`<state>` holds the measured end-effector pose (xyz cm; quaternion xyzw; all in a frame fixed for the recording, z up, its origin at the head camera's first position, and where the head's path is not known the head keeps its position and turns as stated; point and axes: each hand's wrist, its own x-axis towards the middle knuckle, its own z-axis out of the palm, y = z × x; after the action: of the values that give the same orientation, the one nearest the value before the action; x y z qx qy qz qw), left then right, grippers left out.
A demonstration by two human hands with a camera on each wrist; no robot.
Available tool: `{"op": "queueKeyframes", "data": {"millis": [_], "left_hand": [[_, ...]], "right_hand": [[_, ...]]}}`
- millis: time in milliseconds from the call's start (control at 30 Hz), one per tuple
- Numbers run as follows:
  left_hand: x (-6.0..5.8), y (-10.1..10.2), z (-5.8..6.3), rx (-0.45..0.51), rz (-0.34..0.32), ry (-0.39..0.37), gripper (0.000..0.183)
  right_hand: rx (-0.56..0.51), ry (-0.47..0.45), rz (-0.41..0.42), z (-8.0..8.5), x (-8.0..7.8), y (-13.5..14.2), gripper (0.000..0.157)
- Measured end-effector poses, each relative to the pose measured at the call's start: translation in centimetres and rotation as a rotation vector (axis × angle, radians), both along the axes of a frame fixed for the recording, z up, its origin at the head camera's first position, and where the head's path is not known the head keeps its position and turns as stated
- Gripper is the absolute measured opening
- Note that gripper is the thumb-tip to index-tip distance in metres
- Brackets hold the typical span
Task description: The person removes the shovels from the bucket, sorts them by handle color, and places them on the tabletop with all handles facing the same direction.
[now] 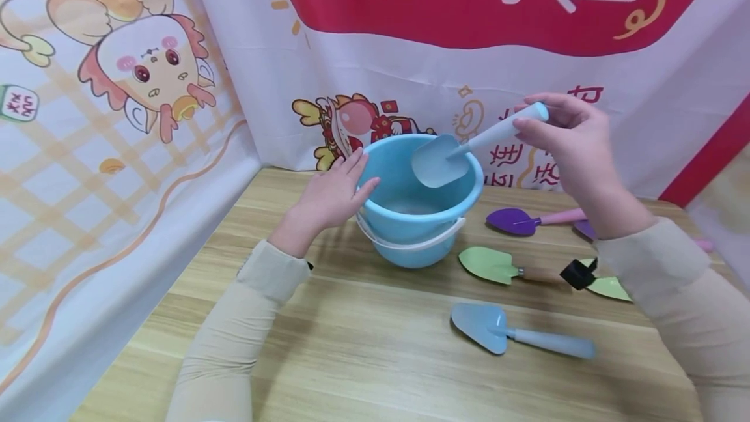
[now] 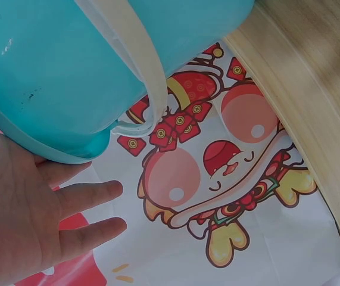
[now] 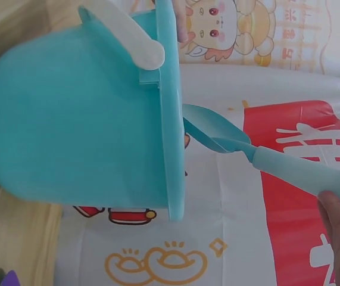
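Lower right of the head view: blue trowel (image 1: 515, 336) lying on table (image 1: 363, 357). Centre: blue bucket (image 1: 418, 213), apparently empty. Left hand (image 1: 331, 197), fingers straight, rests against its rim. Right hand (image 1: 571, 135) pinches pale-blue shovel (image 1: 463, 152), blade above the bucket mouth.

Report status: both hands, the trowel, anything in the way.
Left hand open, against the bucket rim. Right hand holds blue trowel, blade over bucket mouth. Nothing in the way.

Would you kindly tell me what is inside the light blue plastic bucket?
The light blue plastic bucket looks empty: only its pale bottom shows. The blade of the light blue toy shovel hangs over the opening, hiding part of the far inner wall.
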<state>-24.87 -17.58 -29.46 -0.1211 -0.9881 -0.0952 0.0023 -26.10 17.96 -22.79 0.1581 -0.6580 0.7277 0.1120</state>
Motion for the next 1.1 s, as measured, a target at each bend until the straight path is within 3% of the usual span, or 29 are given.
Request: {"op": "queueKeyframes", "data": {"millis": [300,533,900,1100], "left_hand": [[0.0,-0.1,0.1,-0.003,-0.005,0.007,0.077],[-0.1,-0.1,0.2,-0.015,-0.007,0.011,0.077],[-0.1,-0.1,0.1,-0.013,-0.018,0.002,0.077],[-0.2,0.0,0.1,-0.017,-0.015,0.004,0.077]], "right_hand": [[-0.199,0.002,0.053,0.7,1.5,1.3,0.032],[-0.277,-0.059,0.060,1.1,2.6,3.1,0.036],[-0.323,-0.034,-0.010,0.1,4.7,5.8,0.035],[-0.286,-0.022,-0.054,-1.0,5.9,7.5,0.035]]}}
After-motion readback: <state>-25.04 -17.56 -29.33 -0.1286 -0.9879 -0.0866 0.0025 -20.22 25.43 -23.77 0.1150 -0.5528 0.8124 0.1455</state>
